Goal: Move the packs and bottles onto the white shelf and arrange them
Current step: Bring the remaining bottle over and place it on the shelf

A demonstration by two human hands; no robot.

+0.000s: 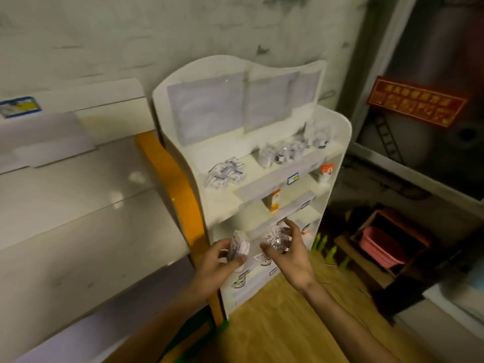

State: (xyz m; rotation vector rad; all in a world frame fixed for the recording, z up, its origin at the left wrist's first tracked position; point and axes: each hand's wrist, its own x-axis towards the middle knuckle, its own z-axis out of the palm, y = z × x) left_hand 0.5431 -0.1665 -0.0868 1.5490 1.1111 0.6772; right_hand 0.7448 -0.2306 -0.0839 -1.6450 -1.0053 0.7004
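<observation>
We've got a pack (238, 247) pinched in our left hand (222, 260) and a bottle (276, 238) wrapped in our right hand (290, 251), both at the front edge of the shelf's (337, 142) lower tiers. Looks like mid-transfer; next they need lifting to the top tier beside the packs (226, 174) and bottles (285, 151).

Shelf (337, 142) against wall, counter (78, 205) to left. Top tier: packs (226, 174) left, bottles (285, 150) right. Tiers below: box (275, 200), tube (325, 174) further right. Left hand (222, 258) and right hand (290, 247) side by side before lower tiers. Basket (379, 247) on floor, right of shelf.
</observation>
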